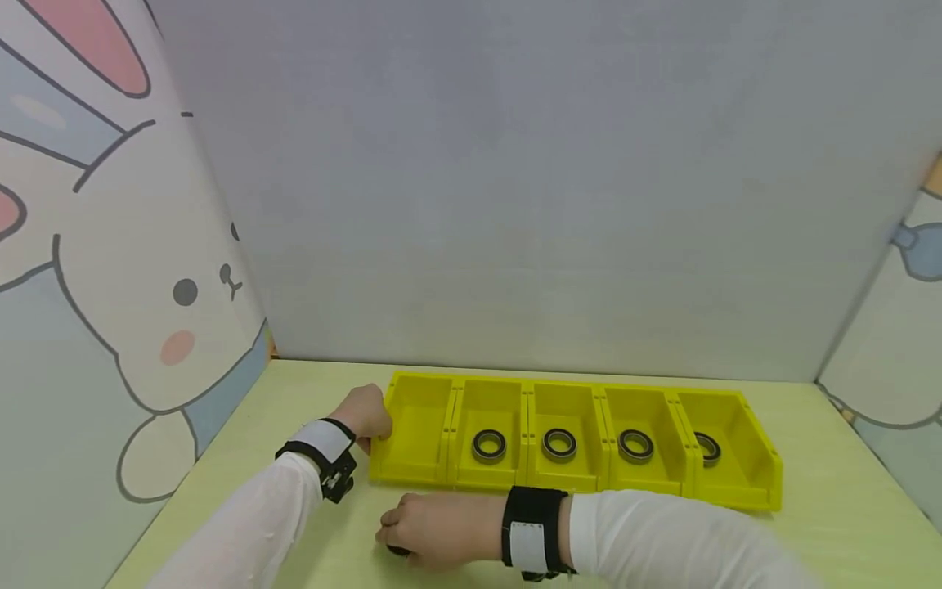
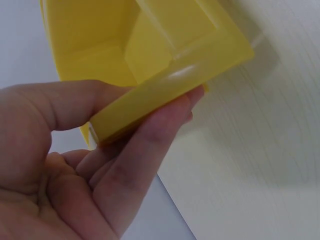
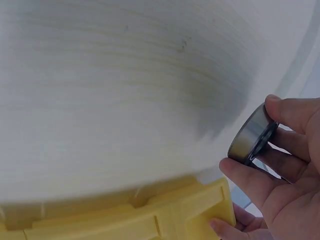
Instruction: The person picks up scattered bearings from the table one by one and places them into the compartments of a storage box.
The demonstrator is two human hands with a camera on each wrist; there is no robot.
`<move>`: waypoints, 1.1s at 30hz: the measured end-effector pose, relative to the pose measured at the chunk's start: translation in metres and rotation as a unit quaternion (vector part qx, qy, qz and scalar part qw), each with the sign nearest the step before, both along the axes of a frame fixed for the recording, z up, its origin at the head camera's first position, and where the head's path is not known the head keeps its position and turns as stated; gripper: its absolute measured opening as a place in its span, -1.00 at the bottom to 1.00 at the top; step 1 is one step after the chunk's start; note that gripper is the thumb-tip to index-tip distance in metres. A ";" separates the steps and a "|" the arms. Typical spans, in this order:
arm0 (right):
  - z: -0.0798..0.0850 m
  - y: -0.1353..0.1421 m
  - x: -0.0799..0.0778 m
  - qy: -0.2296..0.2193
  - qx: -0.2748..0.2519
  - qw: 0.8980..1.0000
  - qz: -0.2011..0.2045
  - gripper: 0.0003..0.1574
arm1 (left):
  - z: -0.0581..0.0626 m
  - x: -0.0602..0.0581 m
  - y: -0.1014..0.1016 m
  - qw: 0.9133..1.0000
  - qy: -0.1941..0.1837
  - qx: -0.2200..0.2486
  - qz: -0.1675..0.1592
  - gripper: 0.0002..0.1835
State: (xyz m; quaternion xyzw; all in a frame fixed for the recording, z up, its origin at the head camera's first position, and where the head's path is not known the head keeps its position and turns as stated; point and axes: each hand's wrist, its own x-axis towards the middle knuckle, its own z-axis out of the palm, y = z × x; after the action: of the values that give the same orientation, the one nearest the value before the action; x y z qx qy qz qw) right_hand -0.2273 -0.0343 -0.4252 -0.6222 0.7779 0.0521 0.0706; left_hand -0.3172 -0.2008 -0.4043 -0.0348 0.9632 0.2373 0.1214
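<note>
My left hand [image 1: 365,413] grips the left side wall of the leftmost yellow bin [image 1: 415,433]; in the left wrist view thumb and fingers pinch that wall [image 2: 150,102] from both sides. Nothing lies inside this bin. In front of the row, my right hand [image 1: 441,528] holds a ball bearing [image 3: 252,135] by its rim between thumb and fingers, above the table. Each of the other bins holds one bearing: one bearing [image 1: 489,447] in the second, another [image 1: 559,445] in the middle, then one [image 1: 635,447], and a partly hidden one [image 1: 708,450] at the right end.
The yellow bins are joined side by side in a row on the pale wood-look table [image 1: 832,491]. A grey wall [image 1: 552,204] stands behind them. Panels with cartoon drawings [image 1: 147,286] flank the table on the left and right.
</note>
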 end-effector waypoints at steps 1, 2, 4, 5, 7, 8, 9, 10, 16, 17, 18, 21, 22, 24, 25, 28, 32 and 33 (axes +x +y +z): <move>0.005 0.000 -0.001 -0.005 0.004 1.000 0.000 -0.53 | 0.000 -0.001 0.000 1.000 0.000 -0.001 0.000 -0.86; 0.010 0.001 -0.003 -0.019 0.010 1.000 -0.002 -0.54 | -0.001 -0.001 0.000 1.000 -0.001 0.000 0.001 -0.85; 0.019 0.002 -0.006 -0.026 0.019 0.999 0.000 -0.56 | -0.002 -0.001 0.000 1.000 -0.002 0.001 0.003 -0.86; 0.025 0.003 -0.007 -0.025 0.026 0.999 -0.002 -0.58 | -0.002 -0.002 0.000 1.000 -0.004 0.001 0.004 -0.86; 0.036 0.003 -0.012 -0.026 0.035 0.999 -0.013 -0.67 | -0.003 -0.003 0.000 1.000 -0.005 -0.002 0.004 -0.87; 0.042 0.004 -0.015 -0.022 0.035 0.999 -0.021 -0.72 | -0.003 -0.003 0.000 1.000 -0.006 -0.002 0.004 -0.87; 0.047 0.004 -0.018 -0.015 0.033 0.999 -0.034 -0.78 | -0.003 -0.003 0.001 1.000 -0.006 -0.002 0.003 -0.88; 0.052 0.004 -0.022 -0.012 0.031 0.998 -0.049 -0.84 | -0.003 -0.004 0.001 1.000 -0.007 -0.003 0.003 -0.89; 0.062 0.002 -0.050 -0.026 -0.019 0.990 -0.139 -0.94 | -0.004 -0.006 0.002 1.000 -0.001 -0.007 -0.004 -0.93; 0.061 0.001 -0.055 -0.027 -0.026 0.988 -0.149 -0.94 | -0.005 -0.007 0.002 1.000 0.001 -0.008 -0.006 -0.93; 0.059 0.000 -0.060 -0.024 -0.031 0.987 -0.157 -0.93 | -0.005 -0.007 0.001 1.000 0.003 -0.009 -0.005 -0.93; 0.051 -0.002 -0.071 -0.020 -0.045 0.984 -0.174 -0.90 | -0.005 -0.007 0.000 1.000 0.006 -0.011 -0.004 -0.92; 0.048 -0.004 -0.075 -0.012 -0.050 0.983 -0.175 -0.88 | -0.005 -0.007 0.000 1.000 0.007 -0.013 -0.003 -0.91; 0.042 -0.007 -0.080 -0.001 -0.059 0.983 -0.175 -0.83 | -0.006 -0.007 -0.001 1.000 0.010 -0.015 -0.002 -0.92; 0.038 -0.008 -0.083 0.003 -0.064 0.982 -0.176 -0.80 | -0.006 -0.006 -0.002 1.000 0.011 -0.016 -0.003 -0.92; 0.030 -0.012 -0.089 0.019 -0.069 0.981 -0.180 -0.73 | -0.006 -0.006 -0.002 1.000 0.014 -0.017 -0.011 -0.94; 0.019 -0.018 -0.093 0.034 -0.066 0.978 -0.193 -0.68 | -0.008 -0.006 -0.001 1.000 0.017 -0.008 -0.016 -0.91; 0.017 -0.019 -0.093 0.036 -0.063 0.977 -0.199 -0.68 | -0.008 -0.006 -0.001 1.000 0.018 -0.006 -0.017 -0.89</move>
State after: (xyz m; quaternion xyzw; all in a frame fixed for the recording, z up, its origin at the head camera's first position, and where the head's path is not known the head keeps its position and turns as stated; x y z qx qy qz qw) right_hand -0.3207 -0.0537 -0.4084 -0.4559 0.8899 0.0105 0.0120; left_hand -0.3237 -0.2016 -0.4127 -0.0153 0.9669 0.2305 0.1081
